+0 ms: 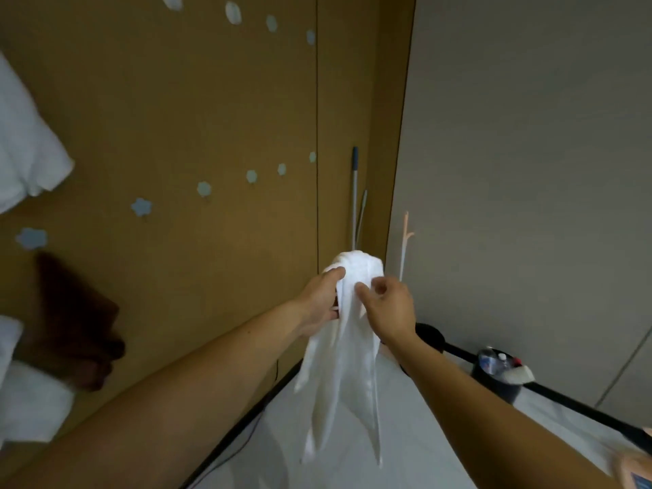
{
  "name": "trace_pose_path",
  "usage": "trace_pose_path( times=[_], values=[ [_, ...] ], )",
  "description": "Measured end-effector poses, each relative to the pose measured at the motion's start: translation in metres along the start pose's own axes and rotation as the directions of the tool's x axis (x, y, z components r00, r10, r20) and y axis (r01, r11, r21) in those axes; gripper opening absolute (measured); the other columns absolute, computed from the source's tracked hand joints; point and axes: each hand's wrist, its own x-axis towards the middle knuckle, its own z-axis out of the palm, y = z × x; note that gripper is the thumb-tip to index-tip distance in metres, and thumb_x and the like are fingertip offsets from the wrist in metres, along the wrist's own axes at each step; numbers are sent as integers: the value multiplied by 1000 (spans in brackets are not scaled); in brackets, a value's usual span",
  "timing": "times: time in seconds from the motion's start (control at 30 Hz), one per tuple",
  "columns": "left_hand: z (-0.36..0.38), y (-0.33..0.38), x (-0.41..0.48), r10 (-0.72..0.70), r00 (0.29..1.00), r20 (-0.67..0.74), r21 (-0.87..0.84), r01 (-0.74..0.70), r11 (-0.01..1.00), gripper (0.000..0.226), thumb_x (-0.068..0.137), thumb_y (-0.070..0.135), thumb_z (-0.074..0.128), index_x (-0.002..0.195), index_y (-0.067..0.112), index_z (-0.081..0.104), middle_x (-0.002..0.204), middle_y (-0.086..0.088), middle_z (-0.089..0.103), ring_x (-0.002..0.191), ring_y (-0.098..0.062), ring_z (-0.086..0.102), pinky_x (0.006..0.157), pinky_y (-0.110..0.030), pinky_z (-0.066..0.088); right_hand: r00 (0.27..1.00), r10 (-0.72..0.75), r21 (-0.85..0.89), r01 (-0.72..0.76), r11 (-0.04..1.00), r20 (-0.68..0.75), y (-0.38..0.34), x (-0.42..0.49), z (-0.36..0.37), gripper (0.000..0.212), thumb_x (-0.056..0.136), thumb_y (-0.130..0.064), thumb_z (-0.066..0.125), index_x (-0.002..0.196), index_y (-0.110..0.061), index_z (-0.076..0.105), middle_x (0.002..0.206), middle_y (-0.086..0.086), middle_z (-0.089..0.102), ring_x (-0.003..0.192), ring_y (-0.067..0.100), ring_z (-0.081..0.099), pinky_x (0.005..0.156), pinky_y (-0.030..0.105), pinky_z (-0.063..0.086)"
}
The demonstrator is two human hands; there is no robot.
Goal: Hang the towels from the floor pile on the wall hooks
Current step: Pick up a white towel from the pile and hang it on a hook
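Note:
A white towel (pixel 344 351) hangs in front of me, bunched at its top and trailing down in long folds. My left hand (pixel 323 301) grips the bunched top from the left. My right hand (pixel 386 305) pinches the same top from the right. Light blue flower-shaped hooks (pixel 204 188) run in two rows across the brown wall (pixel 176 111). A white towel (pixel 24 146) hangs at the far left, a dark brown towel (pixel 76 322) below it, and more white cloth (pixel 31 400) lower left. The floor pile is out of sight.
A mop handle (pixel 354 192) leans in the corner where the brown wall meets the grey wall (pixel 529 171). A black bin (pixel 497 374) holding bottles stands on the white floor (pixel 423 435) at the right. A dark cable runs along the baseboard.

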Motion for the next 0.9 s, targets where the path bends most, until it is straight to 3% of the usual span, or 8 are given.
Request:
trace_pose_path(
  times=[0.1,0.23,0.37,0.47,0.67,0.7,0.8,0.9],
  values=[
    [-30,6,-10,4,1000,-11,40,-4,999,45,99,34,42,135,9,48,119,-16,65,109,-30,62,97,-44,49,985,0,180,-32,983,175,-25,-7,22,31,88,-36,65,74,-8,58,73,7,59,72,23,58,67,39,50],
    [-85,17,-21,43,997,-57,51,-40,998,37,97,35,46,123,11,56,110,-15,69,99,-28,67,83,-39,55,972,79,452,-174,875,222,-57,-5,44,10,78,-24,73,85,-20,66,87,4,69,81,21,65,73,39,55],
    [-150,26,-33,118,962,-245,36,-113,993,22,98,29,49,91,12,61,86,-7,67,68,-15,68,57,-24,53,947,150,559,-290,777,283,-77,12,49,24,78,-19,70,101,-10,66,99,15,71,90,32,69,82,47,56],
    [-209,35,-41,49,931,-362,11,-48,999,24,95,25,51,97,5,64,94,-14,66,82,-24,67,72,-31,54,937,265,601,-349,719,227,-77,30,43,35,80,-22,71,111,-8,63,101,12,69,89,28,67,75,38,56],
    [-292,52,-72,-42,989,-144,-128,23,991,16,83,20,67,69,15,70,76,-8,67,68,-19,66,69,-32,51,894,339,603,-448,660,294,-74,43,50,30,79,-18,74,107,-8,68,110,9,69,96,24,66,76,36,52],
    [-299,53,-76,-1,999,-41,-196,-7,981,4,78,17,72,76,13,70,83,-10,68,77,-21,67,76,-35,53,893,321,617,-449,646,314,-77,44,53,31,79,-17,74,108,-7,68,110,9,70,97,25,67,76,37,53],
    [-322,44,-74,-14,998,56,-194,25,981,50,76,6,72,124,0,57,125,-19,61,117,-33,57,104,-47,41,903,279,654,-430,623,328,-81,46,58,30,80,-18,72,108,-8,68,105,8,73,93,25,70,71,36,54],
    [-332,25,-68,-200,970,-138,93,214,972,44,89,4,60,132,0,49,128,-17,59,118,-32,56,104,-46,43,924,270,592,-382,710,272,-77,49,58,15,83,-20,70,96,-15,65,106,5,66,94,24,64,67,34,51]
  ],
)
